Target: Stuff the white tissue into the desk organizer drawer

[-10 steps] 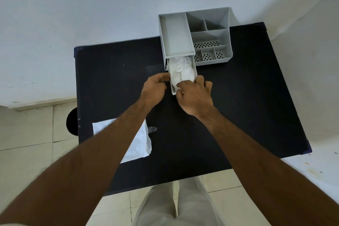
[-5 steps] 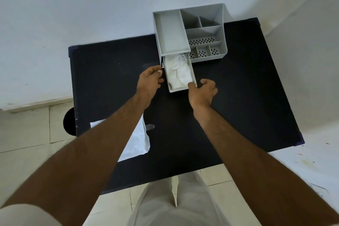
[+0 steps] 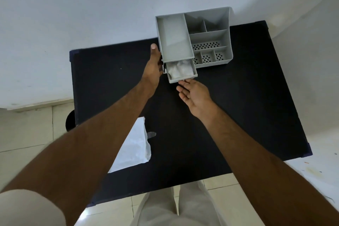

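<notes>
A grey plastic desk organizer (image 3: 194, 38) stands at the far edge of the black rectangular table (image 3: 238, 106), against the pale wall. Its small grey drawer (image 3: 181, 77) is pulled partway out of the left section, and the crumpled white tissue (image 3: 179, 69) lies inside it, filling the open part. Above the drawer the long tray compartment is bare, and the divided compartments to its right, some with perforated floors, hold nothing I can see.

The left hand (image 3: 153, 66) lies flat against the organizer's left side, fingers straight, thumb up, grasping nothing. The right hand (image 3: 194, 93) hovers palm-up just in front of the drawer, fingers loosely spread and empty, their tips near or touching the drawer's front lip.

A flat white plastic bag (image 3: 135, 148) rests on the near left of the table, partly hidden by the left forearm.
</notes>
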